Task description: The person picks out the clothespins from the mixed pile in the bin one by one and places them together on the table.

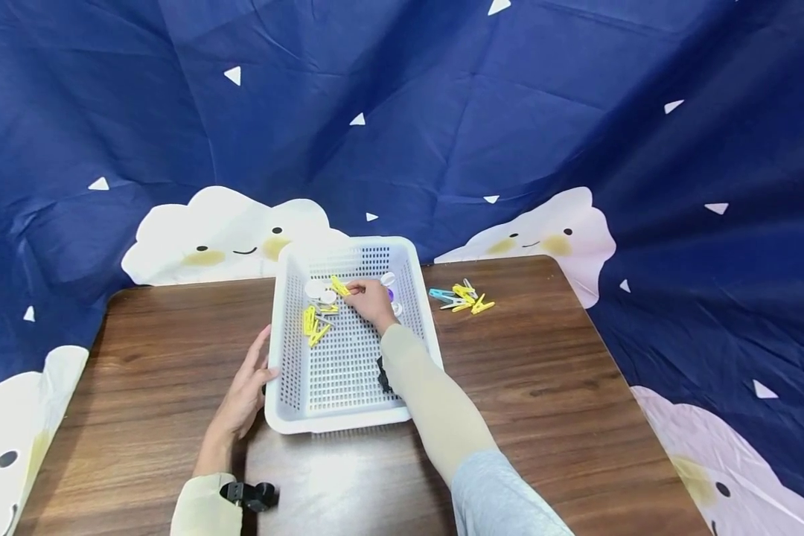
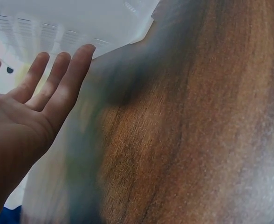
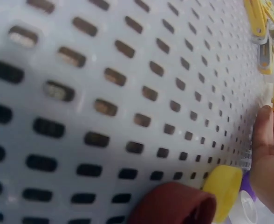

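A white perforated plastic basket (image 1: 338, 422) stands on the table. Inside it, near the far end, my right hand (image 1: 370, 301) pinches a yellow clothespin (image 1: 339, 286) between thumb and fingers. My left hand (image 1: 243, 396) touches the basket's left side from outside; its fingers (image 2: 65, 86) look nearly straight in the left wrist view. Several yellow and grey clothespins (image 1: 318, 335) lie along the basket's left. Two white caps (image 1: 314, 289) rest close to them. Toward the right wall are more caps, among them a red cap (image 3: 172, 203), a yellow cap (image 3: 223, 191) and a purple cap (image 1: 391, 295).
A small pile of yellow, blue and grey clothespins (image 1: 465, 299) lies on the wooden table (image 1: 529, 372), right of the basket. Behind the table hangs a dark blue cloth (image 1: 402, 164) with cloud prints.
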A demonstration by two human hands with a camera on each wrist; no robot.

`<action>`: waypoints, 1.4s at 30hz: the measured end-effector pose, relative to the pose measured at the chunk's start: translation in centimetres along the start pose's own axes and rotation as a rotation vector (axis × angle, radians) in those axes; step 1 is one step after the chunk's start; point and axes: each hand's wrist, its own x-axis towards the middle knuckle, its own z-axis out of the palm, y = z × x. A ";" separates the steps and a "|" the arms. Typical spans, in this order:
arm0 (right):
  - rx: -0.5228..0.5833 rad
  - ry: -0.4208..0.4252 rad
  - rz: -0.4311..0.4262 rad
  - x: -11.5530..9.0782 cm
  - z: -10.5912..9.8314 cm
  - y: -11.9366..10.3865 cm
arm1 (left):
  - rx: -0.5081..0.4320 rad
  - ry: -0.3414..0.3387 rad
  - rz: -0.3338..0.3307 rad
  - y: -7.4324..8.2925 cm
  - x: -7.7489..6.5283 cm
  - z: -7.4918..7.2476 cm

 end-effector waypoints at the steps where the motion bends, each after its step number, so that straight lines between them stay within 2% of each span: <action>1: 0.001 -0.001 -0.002 0.0 -0.1 0.0 | 0.000 0.001 -0.001 0.0 0.0 0.0; 11: 0.040 -0.015 0.051 -0.2 -1.3 -0.5 | 0.009 -0.012 0.007 0.2 -0.2 0.0; 16: 0.105 -0.003 0.034 -0.2 -2.0 -1.1 | 0.002 -0.021 0.017 0.2 -0.2 0.0; 33: 0.096 0.027 -0.018 -1.0 -3.6 -2.4 | -0.016 -0.026 0.003 0.2 -0.1 0.1; 42: 0.144 0.024 -0.062 -1.6 -5.3 -3.4 | -0.006 -0.018 -0.009 0.3 -0.1 0.0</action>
